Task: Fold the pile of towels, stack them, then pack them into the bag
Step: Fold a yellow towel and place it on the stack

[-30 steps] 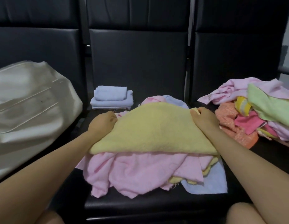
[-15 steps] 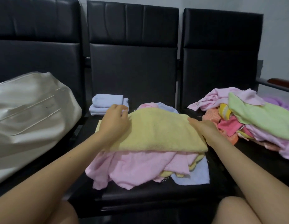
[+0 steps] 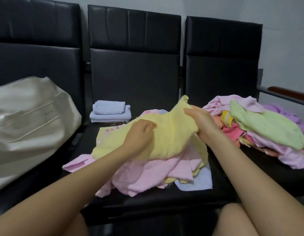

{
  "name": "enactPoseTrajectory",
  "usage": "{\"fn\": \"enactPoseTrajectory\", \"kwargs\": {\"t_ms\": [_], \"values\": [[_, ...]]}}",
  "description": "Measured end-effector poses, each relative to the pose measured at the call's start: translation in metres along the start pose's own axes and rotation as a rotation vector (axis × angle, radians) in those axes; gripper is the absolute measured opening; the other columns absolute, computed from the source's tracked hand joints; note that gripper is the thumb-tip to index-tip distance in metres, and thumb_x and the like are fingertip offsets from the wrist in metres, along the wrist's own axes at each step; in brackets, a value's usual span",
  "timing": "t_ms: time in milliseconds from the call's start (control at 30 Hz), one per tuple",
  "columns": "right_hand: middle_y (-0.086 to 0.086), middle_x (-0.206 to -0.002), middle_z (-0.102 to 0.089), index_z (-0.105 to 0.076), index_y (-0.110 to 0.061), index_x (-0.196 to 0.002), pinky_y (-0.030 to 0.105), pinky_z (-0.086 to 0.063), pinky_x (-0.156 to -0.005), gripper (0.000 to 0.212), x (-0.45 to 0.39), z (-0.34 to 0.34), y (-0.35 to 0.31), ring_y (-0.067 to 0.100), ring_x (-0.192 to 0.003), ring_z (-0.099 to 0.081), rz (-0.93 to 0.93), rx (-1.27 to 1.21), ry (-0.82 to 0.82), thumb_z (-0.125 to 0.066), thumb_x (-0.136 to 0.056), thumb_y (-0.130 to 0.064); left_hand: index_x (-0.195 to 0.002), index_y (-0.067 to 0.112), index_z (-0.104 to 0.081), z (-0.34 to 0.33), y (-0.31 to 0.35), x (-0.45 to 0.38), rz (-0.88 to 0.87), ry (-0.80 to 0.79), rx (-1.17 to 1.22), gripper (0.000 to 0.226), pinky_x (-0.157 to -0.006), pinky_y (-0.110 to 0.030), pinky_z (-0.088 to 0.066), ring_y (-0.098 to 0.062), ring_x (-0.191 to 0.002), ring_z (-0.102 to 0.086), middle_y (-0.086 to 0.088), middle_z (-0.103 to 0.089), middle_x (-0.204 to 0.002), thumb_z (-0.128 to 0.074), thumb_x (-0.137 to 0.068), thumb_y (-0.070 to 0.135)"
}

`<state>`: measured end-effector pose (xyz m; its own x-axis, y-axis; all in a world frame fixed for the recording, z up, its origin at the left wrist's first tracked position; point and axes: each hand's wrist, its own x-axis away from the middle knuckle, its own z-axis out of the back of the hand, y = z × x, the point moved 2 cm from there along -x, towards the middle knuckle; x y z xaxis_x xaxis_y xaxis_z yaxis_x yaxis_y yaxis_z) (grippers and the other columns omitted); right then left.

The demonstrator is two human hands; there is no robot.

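- The yellow towel [image 3: 166, 135] lies across the top of the loose heap of pink towels [image 3: 148, 174] on the middle seat [image 3: 148, 200]. The heap appears to serve as a raised working surface for the fold.
- The right hand [image 3: 201, 122] grips the right edge of the yellow towel, fingers curled round a bunched section of cloth. This edge is lifted clear of the heap and one corner stands up above the hand. The lift looks intended to carry that side over toward the left.
- The left hand [image 3: 139, 133] rests on the middle of the yellow towel with fingers bent and knuckles up. Whether it pinches cloth or only presses down cannot be told from this view. Its position suggests it anchors the towel along the intended crease.
- The folded blue towels [image 3: 110, 111] sit stacked at the back of the middle seat, well apart from the working heap. Judged from the layout, this is the staging place for finished items.
- The unfolded pile [image 3: 260, 126] of mixed pink, green, orange and purple towels occupies the right seat, near the right hand.
- The white bag [image 3: 28, 120] lies on the left seat, beside the folded stack. No towel is seen in it.
- Assessment: folding is at an early stage; most towels are not yet folded.
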<state>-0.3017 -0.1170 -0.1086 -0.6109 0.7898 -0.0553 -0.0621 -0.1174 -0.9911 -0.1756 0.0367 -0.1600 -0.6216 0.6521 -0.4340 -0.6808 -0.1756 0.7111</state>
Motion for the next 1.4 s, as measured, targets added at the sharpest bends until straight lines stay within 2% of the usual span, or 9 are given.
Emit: {"fn": "enactPoseTrajectory", "kwargs": {"t_ms": [100,200,433,633,800,1000,1133,1233,1400], "values": [[-0.007,-0.081,-0.065,-0.072,-0.021,-0.105,0.013,-0.046,-0.055,0.024,0.014,-0.034,-0.009,0.002,-0.065,-0.06,0.092,0.131,-0.199,-0.055,-0.096,-0.035,-0.1,0.014,-0.065,0.012,-0.006,-0.004,0.416,0.049,0.519,0.032,-0.074,-0.029,-0.047,-0.02,-0.083,-0.059,-0.006,-0.068,-0.1,-0.034,-0.1,0.022],[-0.001,-0.073,-0.065,-0.071,-0.015,-0.1,0.025,-0.055,-0.071,0.021,0.024,-0.053,0.008,0.011,-0.073,-0.062,0.108,0.101,-0.386,-0.05,-0.099,-0.02,-0.101,0.016,-0.059,0.015,-0.006,-0.002,0.537,-0.035,0.676,0.029,-0.064,-0.026,-0.045,-0.017,-0.074,-0.055,-0.002,-0.062,-0.082,-0.035,-0.102,0.031],[-0.013,-0.114,-0.057,-0.065,-0.022,-0.117,0.025,-0.041,-0.096,0.025,0.0,-0.044,0.032,0.006,-0.111,-0.052,0.502,0.519,-0.057,-0.053,-0.095,-0.017,-0.149,0.027,-0.03,0.008,0.011,0.002,0.244,-0.053,0.238,0.06,-0.079,-0.024,-0.042,-0.012,-0.102,-0.05,0.001,-0.052,-0.122,-0.054,-0.095,0.018],[-0.003,-0.144,-0.042,-0.05,-0.02,-0.138,0.02,-0.021,-0.107,0.04,-0.002,-0.059,0.042,0.013,-0.136,-0.032,0.528,0.678,-0.141,-0.05,-0.099,-0.026,-0.144,0.023,-0.044,0.013,0.002,0.005,0.061,0.096,-0.089,0.048,-0.091,-0.028,-0.039,-0.02,-0.117,-0.051,-0.003,-0.059,-0.128,-0.04,-0.096,0.016],[0.002,-0.156,-0.026,-0.036,-0.016,-0.148,0.023,-0.012,-0.113,0.047,-0.001,-0.075,0.055,0.016,-0.144,-0.019,0.5,0.797,-0.259,-0.04,-0.103,-0.029,-0.154,0.033,-0.02,0.009,-0.032,0.006,0.187,-0.143,-0.474,0.05,-0.111,-0.043,-0.023,-0.028,-0.14,-0.022,-0.008,-0.028,-0.152,-0.027,-0.104,0.039],[0.001,-0.139,-0.041,-0.04,-0.016,-0.143,0.023,-0.032,-0.1,0.059,0.009,-0.065,0.043,0.016,-0.129,-0.04,0.361,0.513,-0.028,-0.063,-0.092,-0.032,-0.153,0.034,-0.022,0.009,-0.036,0.002,0.172,-0.165,-0.405,0.049,-0.113,-0.044,-0.023,-0.027,-0.142,-0.022,-0.005,-0.028,-0.156,-0.024,-0.104,0.04],[-0.007,-0.1,-0.062,-0.059,-0.014,-0.118,0.025,-0.044,-0.068,0.038,0.012,-0.053,0.037,0.013,-0.095,-0.06,-0.036,0.207,-0.166,-0.069,-0.086,-0.032,-0.123,0.012,-0.059,0.022,-0.033,-0.001,0.133,-0.049,-0.171,0.037,-0.094,-0.037,-0.034,-0.028,-0.119,-0.046,-0.008,-0.057,-0.123,-0.033,-0.102,0.027],[-0.001,-0.104,-0.067,-0.064,-0.017,-0.109,0.029,-0.051,-0.076,0.028,0.013,-0.049,0.034,0.015,-0.097,-0.063,-0.125,0.044,-0.25,-0.072,-0.084,-0.028,-0.085,0.004,-0.056,0.038,-0.026,0.002,0.22,0.11,0.016,0.029,-0.069,-0.034,-0.032,-0.018,-0.081,-0.046,-0.001,-0.052,-0.083,-0.036,-0.095,0.023],[0.001,-0.092,-0.07,-0.067,-0.016,-0.104,0.031,-0.051,-0.08,0.018,0.02,-0.065,0.008,0.018,-0.091,-0.066,-0.028,-0.076,-0.204,-0.065,-0.089,-0.026,-0.089,0.02,-0.068,0.066,-0.026,0.001,0.53,0.187,0.502,0.026,-0.067,-0.026,-0.046,-0.017,-0.073,-0.055,-0.004,-0.061,-0.097,-0.043,-0.095,0.017]]}}
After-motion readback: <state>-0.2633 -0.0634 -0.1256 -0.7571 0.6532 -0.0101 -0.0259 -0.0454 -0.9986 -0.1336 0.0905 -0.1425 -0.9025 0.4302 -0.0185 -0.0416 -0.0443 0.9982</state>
